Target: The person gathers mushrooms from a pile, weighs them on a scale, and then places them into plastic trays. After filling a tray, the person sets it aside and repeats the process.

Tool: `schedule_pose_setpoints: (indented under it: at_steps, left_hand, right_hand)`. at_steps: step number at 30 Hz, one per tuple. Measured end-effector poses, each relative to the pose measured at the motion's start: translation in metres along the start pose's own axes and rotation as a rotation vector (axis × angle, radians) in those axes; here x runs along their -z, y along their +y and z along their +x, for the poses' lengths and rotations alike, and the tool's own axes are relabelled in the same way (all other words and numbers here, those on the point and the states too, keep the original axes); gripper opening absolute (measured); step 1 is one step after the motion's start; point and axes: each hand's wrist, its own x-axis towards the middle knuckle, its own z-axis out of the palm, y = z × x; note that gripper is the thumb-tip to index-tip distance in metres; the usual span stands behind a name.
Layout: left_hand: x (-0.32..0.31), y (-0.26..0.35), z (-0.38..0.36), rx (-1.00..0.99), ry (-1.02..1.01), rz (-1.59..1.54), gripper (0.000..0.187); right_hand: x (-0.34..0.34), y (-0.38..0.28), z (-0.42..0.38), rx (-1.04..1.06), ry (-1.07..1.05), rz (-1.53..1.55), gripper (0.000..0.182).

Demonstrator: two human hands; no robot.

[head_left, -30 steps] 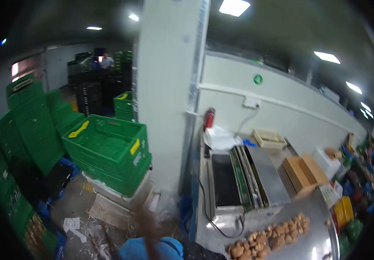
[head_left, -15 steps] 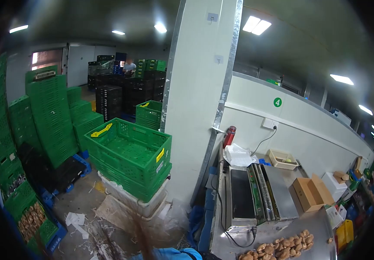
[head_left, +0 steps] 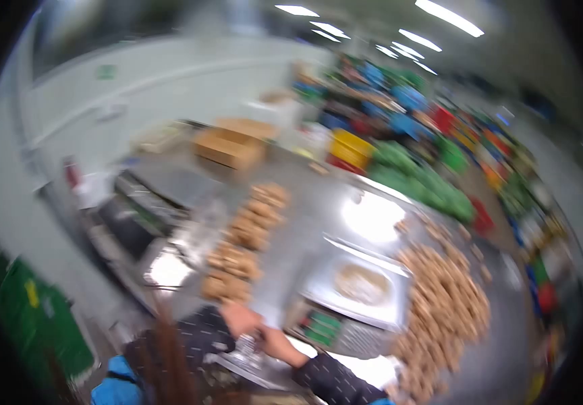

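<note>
The picture is smeared by motion. At the bottom middle, my left hand and my right hand come together at the table's near edge. Clear, shiny material that looks like plastic film lies just below and between them; whether either hand grips it is too blurred to tell. Right of the hands stands a digital scale with a small pale item on its pan. A row of brown mushrooms runs up the table beyond my left hand. A large loose heap of mushrooms lies right of the scale.
The metal table carries a flat wrapping machine at left and an open cardboard box at the back. Behind its far edge are a yellow crate and green bags. A green crate stands at lower left.
My view has swung right, from the stacked crates and pillar to the table. Both hands, the scale and the mushroom heap have come into sight.
</note>
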Motion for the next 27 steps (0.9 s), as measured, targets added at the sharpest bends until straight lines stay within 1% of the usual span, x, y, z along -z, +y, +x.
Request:
schedule_pose_setpoints:
  at_steps: [1, 2, 3, 4, 5, 6, 7, 8, 9, 10, 11, 12, 13, 14, 16, 17, 18, 19, 20, 21, 22, 24, 25, 27]
  left_hand:
    - [0.013, 0.028, 0.023, -0.031, 0.112, 0.095, 0.019]
    - [0.027, 0.058, 0.042, -0.101, 0.206, 0.153, 0.018]
    - [0.038, 0.075, 0.060, -0.121, 0.310, 0.041, 0.028]
    - [0.054, 0.103, 0.080, -0.121, 0.435, 0.054, 0.045]
    - [0.047, 0.124, 0.099, -0.167, 0.418, 0.018, 0.045]
    - [0.038, 0.144, 0.112, -0.024, 0.465, -0.204, 0.048]
    - [0.029, 0.159, 0.121, 0.138, 0.501, -0.415, 0.050]
    - [0.007, 0.164, 0.132, 0.233, 0.316, -0.553, 0.058]
    - [-0.016, 0.182, 0.148, 0.226, 0.301, -0.558, 0.058]
    - [-0.033, 0.197, 0.160, 0.178, 0.225, -0.621, 0.062]
    - [-0.050, 0.212, 0.171, 0.131, 0.151, -0.680, 0.066]
    - [-0.068, 0.223, 0.181, 0.106, 0.037, -0.689, 0.075]
    - [-0.091, 0.235, 0.190, 0.152, -0.076, -0.798, 0.079]
    - [-0.113, 0.247, 0.198, 0.218, -0.191, -0.852, 0.084]
    - [-0.169, 0.263, 0.213, 0.323, -0.420, -0.911, 0.094]
    - [-0.196, 0.269, 0.218, 0.360, -0.534, -0.915, 0.099]
    - [-0.207, 0.280, 0.227, 0.323, -0.530, -1.036, 0.099]
    - [-0.218, 0.290, 0.234, 0.285, -0.522, -1.156, 0.100]
    - [-0.251, 0.287, 0.238, 0.315, -0.587, -1.004, 0.103]
    - [-0.254, 0.300, 0.248, 0.453, -0.621, -0.975, 0.108]
    - [-0.286, 0.303, 0.253, 0.440, -0.549, -1.033, 0.111]
    - [-0.312, 0.315, 0.262, 0.444, -0.379, -1.108, 0.117]
    - [-0.318, 0.324, 0.268, 0.459, -0.389, -1.101, 0.117]
    - [-0.335, 0.336, 0.279, 0.637, -0.413, -0.929, 0.115]
  right_hand:
    - [0.043, -0.055, -0.011, -0.324, -0.025, 0.307, 0.022]
    - [0.057, -0.062, -0.026, -0.313, 0.131, 0.324, 0.019]
    - [0.070, -0.063, -0.041, -0.280, 0.267, 0.322, 0.016]
    - [0.087, -0.056, -0.064, -0.327, 0.325, 0.315, 0.016]
    - [0.101, -0.046, -0.089, -0.369, 0.434, 0.379, 0.018]
    - [0.113, -0.040, -0.114, -0.403, 0.531, 0.447, 0.019]
    - [0.137, -0.044, -0.147, -0.520, 0.600, 0.521, 0.022]
    - [0.155, -0.024, -0.192, -0.562, 0.689, 0.602, 0.025]
    - [0.166, 0.020, -0.248, -0.470, 0.846, 0.751, 0.027]
    - [0.195, 0.008, -0.293, -0.580, 0.987, 0.573, 0.028]
    - [0.218, 0.006, -0.338, -0.578, 1.128, 0.634, 0.029]
    - [0.246, 0.008, -0.386, -0.695, 1.182, 0.525, 0.029]
    - [0.263, 0.019, -0.438, -0.770, 1.251, 0.394, 0.026]
    - [0.274, 0.022, -0.477, -0.700, 1.319, 0.197, 0.025]
    - [0.293, 0.083, -0.588, -0.891, 1.403, -0.090, 0.024]
    - [0.295, 0.103, -0.624, -1.039, 1.434, -0.375, 0.024]
    - [0.297, 0.113, -0.652, -1.198, 1.444, -0.358, 0.022]
    - [0.308, 0.078, -0.631, -1.378, 1.364, -0.372, 0.022]
    - [0.304, 0.106, -0.658, -1.393, 1.275, -0.551, 0.022]
    - [0.302, 0.125, -0.673, -1.401, 1.178, -0.726, 0.022]
    - [0.303, 0.148, -0.683, -1.400, 1.161, -0.717, 0.022]
    - [0.293, 0.173, -0.672, -1.160, 1.280, -0.202, 0.022]
    - [0.285, 0.181, -0.662, -1.169, 1.272, -0.185, 0.022]
    - [0.271, 0.193, -0.632, -0.989, 1.276, 0.088, 0.022]
